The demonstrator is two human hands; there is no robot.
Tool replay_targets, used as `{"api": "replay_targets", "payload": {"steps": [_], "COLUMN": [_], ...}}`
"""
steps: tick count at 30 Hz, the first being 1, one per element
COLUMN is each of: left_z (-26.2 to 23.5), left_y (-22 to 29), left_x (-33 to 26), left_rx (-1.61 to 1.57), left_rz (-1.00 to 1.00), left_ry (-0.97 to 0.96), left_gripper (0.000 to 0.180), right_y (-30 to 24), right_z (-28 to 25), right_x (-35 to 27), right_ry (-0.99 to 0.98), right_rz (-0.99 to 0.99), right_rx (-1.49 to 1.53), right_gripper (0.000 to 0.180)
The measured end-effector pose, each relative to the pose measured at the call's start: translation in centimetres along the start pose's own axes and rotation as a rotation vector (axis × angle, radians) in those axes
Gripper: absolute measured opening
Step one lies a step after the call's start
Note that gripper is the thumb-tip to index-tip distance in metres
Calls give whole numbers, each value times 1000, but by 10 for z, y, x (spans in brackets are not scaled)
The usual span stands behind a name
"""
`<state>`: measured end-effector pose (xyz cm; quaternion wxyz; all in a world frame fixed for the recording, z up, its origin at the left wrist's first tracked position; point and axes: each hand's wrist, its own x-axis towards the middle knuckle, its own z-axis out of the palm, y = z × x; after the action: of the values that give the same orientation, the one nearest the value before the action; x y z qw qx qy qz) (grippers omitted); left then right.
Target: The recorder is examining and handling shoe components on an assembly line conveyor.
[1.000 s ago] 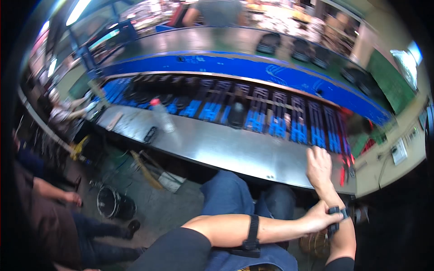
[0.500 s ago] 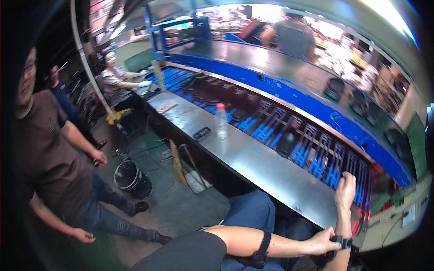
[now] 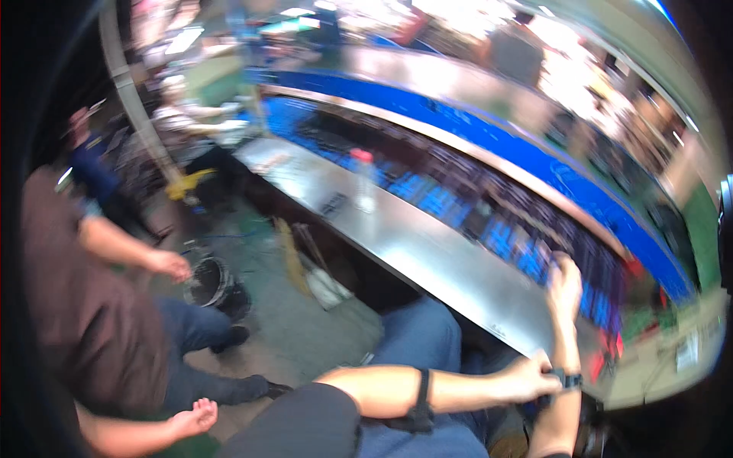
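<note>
My left hand [image 3: 528, 379] reaches across from the lower edge and is closed on a black wristband [image 3: 566, 379] worn on my right wrist. A black strap [image 3: 421, 401] circles my left forearm. My right hand [image 3: 565, 288] is raised above the right end of the metal bench, its fingers curled in, with nothing seen in them. Motion blurs its fingertips. Just beyond it lies a row of dark tools with blue handles [image 3: 500, 237], in a long trough behind the bench. Their exact kind is smeared.
On the metal bench [image 3: 427, 263] stands a clear bottle with a red cap [image 3: 364, 183]. A blue-sided conveyor [image 3: 458, 118] runs behind. To the left are a person in a brown shirt [image 3: 92, 282], a black bucket [image 3: 217, 286] and a broom [image 3: 292, 259]. Another person [image 3: 179, 114] sits at the far end.
The view has shifted and blurred. Both my hands stay joined at the right wrist and appear slightly further left. The person in brown has raised the lower hand, palm up.
</note>
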<state>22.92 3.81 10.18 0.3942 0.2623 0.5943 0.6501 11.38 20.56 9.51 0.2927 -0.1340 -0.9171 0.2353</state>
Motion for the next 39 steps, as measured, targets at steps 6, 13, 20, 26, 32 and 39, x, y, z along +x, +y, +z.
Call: {"api": "replay_targets", "payload": {"steps": [6,13,20,26,32,39], "left_z": [-19,-7,1,0,-3,1], "left_y": [7,-2,-18,-21,-14,-18], "left_x": [-9,-8,-3,-1,0,4], "left_rx": [-136,-194,-222,-234,-175,-184], "left_rz": [-79,-96,-60,-11,-87,-115], "left_ry": [-79,-151,-191,-140,-184,-192], "left_gripper": [38,39,39,37,38,36], "right_y": [-31,-1,5,0,17,40], "right_z": [-3,-6,-20,-24,-24,-29], "right_x": [8,-2,-9,-7,-5,-13], "right_ry": [93,118,57,65,8,135], "right_rz": [92,198,342,420,551,660], "right_rx": [173,362,509,646,1053,1368], "right_gripper": [21,24,26,23,28,21]}}
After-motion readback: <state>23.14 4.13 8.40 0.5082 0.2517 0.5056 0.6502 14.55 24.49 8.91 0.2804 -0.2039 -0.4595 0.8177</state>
